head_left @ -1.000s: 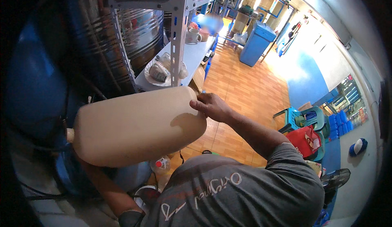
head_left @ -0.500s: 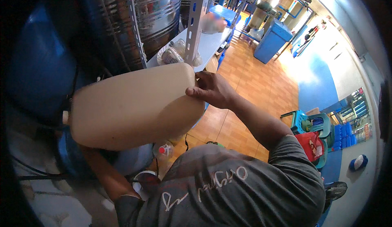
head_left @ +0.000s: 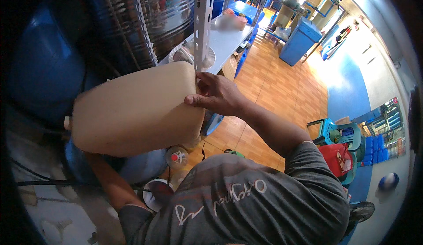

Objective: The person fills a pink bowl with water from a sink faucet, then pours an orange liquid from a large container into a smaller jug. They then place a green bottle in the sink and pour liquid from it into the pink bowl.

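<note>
A large beige jug (head_left: 136,110) lies on its side in mid-air before the torso, its pale cap (head_left: 67,123) to the left. The right hand (head_left: 216,93) holds its base end, thumb laid on the near face and fingers curled past the edge. The left forearm (head_left: 110,179) passes beneath; the left hand is hidden by the jug, so its grip cannot be told. Just beyond the base rises the perforated grey upright (head_left: 202,29) of a rack, the nearest obstruction; whether they touch cannot be judged. Its white shelf (head_left: 227,42) is partly covered by the jug. Large blue containers (head_left: 44,64) crowd the left side. Below the jug are a clear bottle with a red cap (head_left: 176,157) and a dark hose (head_left: 39,183). Well apart, at right, stand teal chairs (head_left: 351,130) bearing a red bag (head_left: 337,159); a blue bin (head_left: 301,42) stands farther off.
</note>
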The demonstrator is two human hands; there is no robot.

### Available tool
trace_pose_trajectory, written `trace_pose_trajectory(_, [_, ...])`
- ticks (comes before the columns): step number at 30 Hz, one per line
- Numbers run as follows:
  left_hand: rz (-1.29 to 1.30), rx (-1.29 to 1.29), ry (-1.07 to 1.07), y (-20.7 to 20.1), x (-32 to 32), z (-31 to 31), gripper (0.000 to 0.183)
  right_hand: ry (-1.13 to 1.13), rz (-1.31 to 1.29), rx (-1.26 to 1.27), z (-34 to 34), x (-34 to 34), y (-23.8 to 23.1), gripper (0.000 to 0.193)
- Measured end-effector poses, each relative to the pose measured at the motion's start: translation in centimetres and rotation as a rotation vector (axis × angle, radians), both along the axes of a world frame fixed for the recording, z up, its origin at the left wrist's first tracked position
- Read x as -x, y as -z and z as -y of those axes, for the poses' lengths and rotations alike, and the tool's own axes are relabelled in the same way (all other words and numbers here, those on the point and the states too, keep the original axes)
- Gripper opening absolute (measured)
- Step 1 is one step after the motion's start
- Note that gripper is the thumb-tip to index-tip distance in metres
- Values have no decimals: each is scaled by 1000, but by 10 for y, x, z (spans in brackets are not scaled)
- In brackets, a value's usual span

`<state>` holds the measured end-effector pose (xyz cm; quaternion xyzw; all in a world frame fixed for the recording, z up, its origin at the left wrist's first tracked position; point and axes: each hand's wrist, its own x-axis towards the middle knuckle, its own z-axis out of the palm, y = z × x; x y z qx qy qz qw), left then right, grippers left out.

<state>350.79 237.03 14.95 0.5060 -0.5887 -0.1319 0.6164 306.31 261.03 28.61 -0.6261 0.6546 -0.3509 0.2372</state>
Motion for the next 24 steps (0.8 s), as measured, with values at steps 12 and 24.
trace_pose_trajectory(12, [-55, 30, -43, -14, -7, 7, 48, -144, -41, 147, 20, -30, -16, 121])
trace_pose_trajectory(24, [-85, 43, -94, -21, -14, -11, 50, -197, 106, 355, 49, -53, -21, 94])
